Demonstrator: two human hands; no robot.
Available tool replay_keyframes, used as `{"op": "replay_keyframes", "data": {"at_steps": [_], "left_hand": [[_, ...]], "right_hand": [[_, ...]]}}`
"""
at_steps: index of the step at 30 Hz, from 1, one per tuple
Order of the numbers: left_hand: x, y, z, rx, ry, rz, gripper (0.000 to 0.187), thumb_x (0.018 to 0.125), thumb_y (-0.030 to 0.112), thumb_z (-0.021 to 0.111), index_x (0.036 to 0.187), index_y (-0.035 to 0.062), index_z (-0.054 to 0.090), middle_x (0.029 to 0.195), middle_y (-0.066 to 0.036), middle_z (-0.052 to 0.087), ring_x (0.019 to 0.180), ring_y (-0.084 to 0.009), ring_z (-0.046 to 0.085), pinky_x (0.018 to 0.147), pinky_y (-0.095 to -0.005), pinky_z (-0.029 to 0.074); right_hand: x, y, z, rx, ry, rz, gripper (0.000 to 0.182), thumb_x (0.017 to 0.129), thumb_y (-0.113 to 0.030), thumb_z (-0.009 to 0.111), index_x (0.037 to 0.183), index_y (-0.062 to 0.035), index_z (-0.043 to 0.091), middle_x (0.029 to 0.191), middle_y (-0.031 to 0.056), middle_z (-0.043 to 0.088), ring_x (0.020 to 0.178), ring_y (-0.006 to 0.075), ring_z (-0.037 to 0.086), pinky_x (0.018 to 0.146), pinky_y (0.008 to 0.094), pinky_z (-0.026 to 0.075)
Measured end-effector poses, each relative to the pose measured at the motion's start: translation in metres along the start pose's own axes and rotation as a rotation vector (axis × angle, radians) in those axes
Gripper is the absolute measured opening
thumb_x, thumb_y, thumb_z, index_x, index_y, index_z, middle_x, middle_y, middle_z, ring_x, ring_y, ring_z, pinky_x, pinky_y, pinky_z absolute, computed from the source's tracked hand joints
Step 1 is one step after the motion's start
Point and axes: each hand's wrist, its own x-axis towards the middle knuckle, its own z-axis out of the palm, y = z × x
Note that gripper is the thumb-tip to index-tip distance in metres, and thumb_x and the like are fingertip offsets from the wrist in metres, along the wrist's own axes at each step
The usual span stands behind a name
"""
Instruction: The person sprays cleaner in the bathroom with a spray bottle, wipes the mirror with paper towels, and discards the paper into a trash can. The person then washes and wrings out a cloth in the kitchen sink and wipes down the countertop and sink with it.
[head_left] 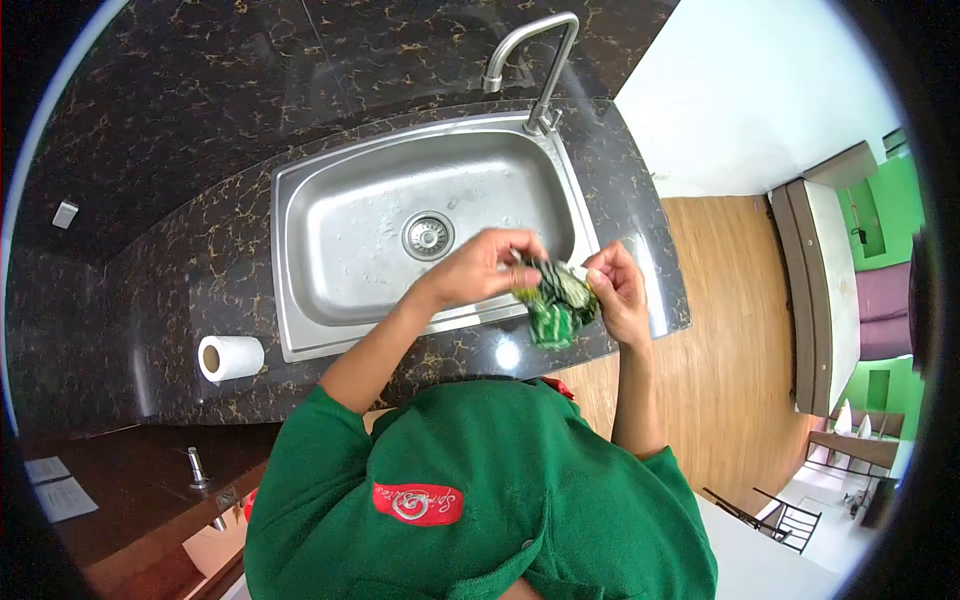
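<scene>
A crumpled green packet [560,300] with dark and pale stripes and some yellow hangs between my two hands, over the sink's front right edge. It looks like soft plastic, though blur keeps its contents and print from showing. My left hand [485,268] reaches in above the sink basin, thumb and fingers closed at the packet's left upper side. On the other side, my right hand [618,290] pinches its upper right corner, where a small pale bit shows by the thumb. Below them lies the steel sink [340,290], with water drops around its drain [428,235].
A curved tap [545,70] rises at the sink's back right corner. A white paper roll [231,357] lies on the dark marbled counter [215,290] at left. Wooden floor [725,300] and a bed [830,280] appear at right.
</scene>
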Motion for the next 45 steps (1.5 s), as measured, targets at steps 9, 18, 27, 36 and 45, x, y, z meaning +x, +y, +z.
{"op": "replay_keyframes", "data": {"at_steps": [9, 18, 27, 36, 45], "left_hand": [[0.035, 0.031, 0.026, 0.347, 0.278, 0.020, 0.012, 0.083, 0.006, 0.055, 0.091, 0.0004, 0.048, 0.079, -0.006, 0.052, 0.078, -0.0107, 0.050, 0.072, -0.0270, 0.043], [0.040, 0.028, -0.019, 0.312, 0.406, 0.190, 0.007, 0.080, -0.001, 0.056, 0.086, 0.0001, 0.053, 0.081, -0.002, 0.055, 0.083, -0.0098, 0.054, 0.076, -0.0246, 0.043], [0.026, 0.086, -0.016, 0.720, 0.110, 0.083, 0.024, 0.069, 0.009, 0.071, 0.087, 0.0015, 0.057, 0.080, -0.008, 0.062, 0.077, -0.0169, 0.059, 0.071, -0.0280, 0.045], [0.006, 0.152, -0.013, 0.913, 0.305, 0.487, 0.029, 0.066, -0.005, 0.064, 0.093, 0.0020, 0.059, 0.083, -0.013, 0.058, 0.082, -0.0251, 0.058, 0.074, -0.0313, 0.045], [0.002, 0.134, -0.023, 0.751, 0.085, 0.397, 0.032, 0.065, 0.021, 0.078, 0.084, 0.0007, 0.061, 0.074, -0.002, 0.053, 0.072, -0.0116, 0.052, 0.066, -0.0276, 0.042]], "right_hand": [[0.008, -0.007, 0.037, -0.705, 0.078, -0.067, 0.052, 0.067, -0.003, 0.071, 0.111, -0.0016, 0.044, 0.103, 0.0137, 0.053, 0.090, 0.0213, 0.057, 0.074, 0.0327, 0.050], [0.006, -0.007, 0.002, -0.535, 0.082, 0.006, 0.039, 0.071, 0.000, 0.062, 0.109, -0.0037, 0.051, 0.109, 0.0109, 0.056, 0.107, 0.0212, 0.052, 0.093, 0.0365, 0.039], [0.021, -0.041, 0.030, -0.698, 0.147, -0.144, 0.019, 0.079, 0.002, 0.055, 0.097, -0.0014, 0.060, 0.069, 0.0170, 0.061, 0.061, 0.0209, 0.060, 0.058, 0.0321, 0.046], [0.001, -0.155, 0.008, -0.934, 0.413, -0.706, 0.024, 0.076, 0.007, 0.053, 0.097, -0.0015, 0.061, 0.077, 0.0067, 0.060, 0.075, 0.0150, 0.059, 0.068, 0.0316, 0.045], [-0.003, -0.149, -0.063, -1.011, 0.105, -0.252, 0.022, 0.069, 0.012, 0.055, 0.085, 0.0008, 0.064, 0.076, 0.0043, 0.057, 0.070, 0.0111, 0.054, 0.061, 0.0262, 0.044]]}}
